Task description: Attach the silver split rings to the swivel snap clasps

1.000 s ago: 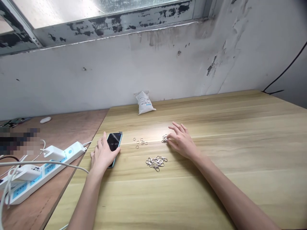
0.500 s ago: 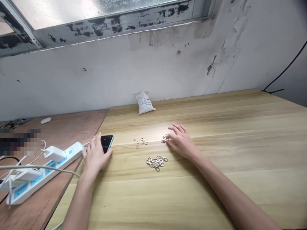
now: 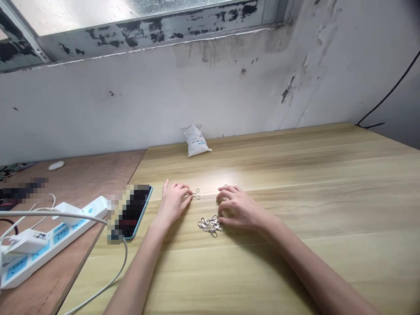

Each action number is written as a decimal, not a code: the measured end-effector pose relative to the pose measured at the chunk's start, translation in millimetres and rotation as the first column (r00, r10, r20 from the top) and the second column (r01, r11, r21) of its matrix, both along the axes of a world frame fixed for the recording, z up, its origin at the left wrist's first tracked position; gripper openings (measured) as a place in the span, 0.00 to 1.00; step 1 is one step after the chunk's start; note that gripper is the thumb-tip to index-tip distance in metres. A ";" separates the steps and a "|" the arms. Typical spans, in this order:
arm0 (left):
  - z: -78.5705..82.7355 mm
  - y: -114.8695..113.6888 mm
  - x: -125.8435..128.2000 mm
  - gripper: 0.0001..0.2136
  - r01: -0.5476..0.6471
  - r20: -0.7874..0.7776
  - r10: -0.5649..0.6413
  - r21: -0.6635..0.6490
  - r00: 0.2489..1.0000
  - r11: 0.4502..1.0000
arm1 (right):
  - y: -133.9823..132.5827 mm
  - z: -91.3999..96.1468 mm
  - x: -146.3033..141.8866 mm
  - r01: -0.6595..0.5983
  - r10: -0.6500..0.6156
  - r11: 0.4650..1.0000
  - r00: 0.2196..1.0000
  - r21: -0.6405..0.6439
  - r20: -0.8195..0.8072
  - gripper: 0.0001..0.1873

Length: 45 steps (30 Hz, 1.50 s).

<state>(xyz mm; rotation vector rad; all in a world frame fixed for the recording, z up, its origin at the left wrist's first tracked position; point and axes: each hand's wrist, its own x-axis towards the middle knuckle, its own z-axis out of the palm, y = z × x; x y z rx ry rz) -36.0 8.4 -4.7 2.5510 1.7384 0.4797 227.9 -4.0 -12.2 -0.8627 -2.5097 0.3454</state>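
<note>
My left hand [image 3: 173, 203] lies on the wooden table [image 3: 295, 183] with its fingers curled down onto a few small metal rings [image 3: 196, 194]. Whether it grips one I cannot make out. My right hand [image 3: 238, 210] rests to the right of it, fingers bent, thumb and fingertips touching a pile of silver lobster clasps [image 3: 209, 224]. A second small cluster of clasps [image 3: 224, 197] is mostly hidden under the right fingers. A phone [image 3: 133, 211] with a blue case lies left of my left hand.
A small white pouch [image 3: 195, 140] leans against the wall at the back. On the brown table to the left lie a white power strip [image 3: 49, 234] with plugs and cables, and a small white oval object [image 3: 56, 165].
My left hand has let go of the phone, which now lies further left, and moved right to the rings. My right hand has slid nearer, onto the clasp pile.
</note>
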 end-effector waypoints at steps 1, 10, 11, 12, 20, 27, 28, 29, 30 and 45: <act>-0.2 0.8 0.0 0.08 -0.001 0.002 0.001 0.001 1.000 1.000 | 0.5 -1.8 -0.4 0.006 -0.006 1.000 1.000 0.001 0.003 0.03; 1.0 12.3 8.4 0.05 0.063 -0.037 -0.064 -0.010 0.997 0.998 | 4.6 -12.3 -2.8 0.024 -0.024 0.999 1.000 0.027 -0.004 0.06; 0.8 13.0 8.7 0.06 0.072 -0.042 -0.072 -0.007 0.997 0.997 | 4.4 -10.9 -2.1 0.027 -0.027 0.999 1.000 0.022 -0.002 0.06; 0.5 13.3 8.8 0.06 0.077 -0.044 -0.077 -0.005 0.996 0.997 | 4.3 -9.0 -1.1 0.029 -0.029 0.999 1.000 0.013 0.002 0.06; -1.6 19.0 13.7 0.06 0.112 -0.049 -0.110 0.049 0.993 0.992 | 5.6 -1.4 5.9 0.036 -0.037 0.999 0.999 0.019 0.040 0.03; -9.9 28.1 18.7 0.08 0.162 -0.086 -0.152 0.120 0.985 0.980 | 9.6 -11.1 1.8 0.080 -0.083 0.995 0.995 0.053 0.056 0.08; -10.3 27.6 19.3 0.08 0.168 -0.079 -0.159 0.135 0.984 0.977 | 9.4 -11.9 0.8 0.085 -0.088 0.995 0.995 0.048 0.053 0.08; -10.4 26.7 20.0 0.07 0.175 -0.064 -0.168 0.147 0.984 0.973 | 9.0 -12.3 -0.2 0.087 -0.089 0.995 0.995 0.042 0.048 0.08; -10.1 25.5 21.1 0.06 0.181 -0.040 -0.177 0.157 0.983 0.971 | 8.2 -12.4 -1.1 0.087 -0.089 0.996 0.995 0.036 0.043 0.08; -15.2 1.8 39.2 0.10 0.332 0.408 -0.348 0.112 0.844 0.937 | 1.9 -18.6 -16.9 0.076 -0.067 0.988 0.995 0.136 -0.071 0.06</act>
